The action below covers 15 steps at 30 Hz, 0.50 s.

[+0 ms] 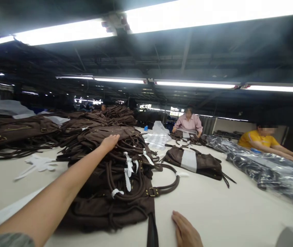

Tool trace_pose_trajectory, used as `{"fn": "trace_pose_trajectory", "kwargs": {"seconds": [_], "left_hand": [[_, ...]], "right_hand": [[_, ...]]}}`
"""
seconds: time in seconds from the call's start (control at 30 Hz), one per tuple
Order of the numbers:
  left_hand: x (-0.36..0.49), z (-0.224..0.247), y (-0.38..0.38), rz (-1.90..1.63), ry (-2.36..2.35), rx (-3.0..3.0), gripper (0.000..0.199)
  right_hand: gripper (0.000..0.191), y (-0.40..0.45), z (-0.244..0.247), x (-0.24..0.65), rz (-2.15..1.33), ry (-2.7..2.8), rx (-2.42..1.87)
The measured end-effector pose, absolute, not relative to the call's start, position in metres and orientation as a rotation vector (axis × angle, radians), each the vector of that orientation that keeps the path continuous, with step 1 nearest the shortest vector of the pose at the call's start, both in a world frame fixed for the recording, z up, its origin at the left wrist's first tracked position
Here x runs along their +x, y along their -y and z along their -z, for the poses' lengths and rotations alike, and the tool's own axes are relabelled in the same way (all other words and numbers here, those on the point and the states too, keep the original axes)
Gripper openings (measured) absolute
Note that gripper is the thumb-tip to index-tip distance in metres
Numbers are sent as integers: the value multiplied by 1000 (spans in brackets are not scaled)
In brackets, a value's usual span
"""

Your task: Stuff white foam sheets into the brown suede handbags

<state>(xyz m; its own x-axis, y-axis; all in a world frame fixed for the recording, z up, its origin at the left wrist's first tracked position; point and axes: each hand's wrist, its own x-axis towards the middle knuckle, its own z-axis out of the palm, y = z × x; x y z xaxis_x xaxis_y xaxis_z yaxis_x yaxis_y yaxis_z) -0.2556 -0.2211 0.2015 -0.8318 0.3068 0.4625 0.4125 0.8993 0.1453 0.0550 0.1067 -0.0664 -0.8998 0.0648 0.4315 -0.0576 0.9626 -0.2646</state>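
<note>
My left hand reaches far forward to a stack of dark brown handbags, its fingers bent against the top handbag. Below it, rope-like handles with white paper wraps hang over the stack. Closest to me lies another brown handbag, its looped handle and brass buckle toward the right and a dark strap hanging down. My right hand is low over the white table, just right of that strap, fingers stretched out and holding nothing.
A brown handbag with a white band lies beyond my right hand. Plastic-wrapped bags line the right side. More brown bags and white paper scraps are on the left. Two co-workers, in pink and yellow, work across the table.
</note>
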Motion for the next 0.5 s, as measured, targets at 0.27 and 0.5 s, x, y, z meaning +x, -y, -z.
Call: {"fn": "trace_pose_trajectory", "kwargs": {"seconds": [0.27,0.5], "left_hand": [[-195,-308,220,490,2249,-354,43],[-114,-437,181,780,1843,-518,64]], "right_hand": [[46,-86,40,66,-501,2614,-115],[42,-85,34,74,-724,2562,-105]]}}
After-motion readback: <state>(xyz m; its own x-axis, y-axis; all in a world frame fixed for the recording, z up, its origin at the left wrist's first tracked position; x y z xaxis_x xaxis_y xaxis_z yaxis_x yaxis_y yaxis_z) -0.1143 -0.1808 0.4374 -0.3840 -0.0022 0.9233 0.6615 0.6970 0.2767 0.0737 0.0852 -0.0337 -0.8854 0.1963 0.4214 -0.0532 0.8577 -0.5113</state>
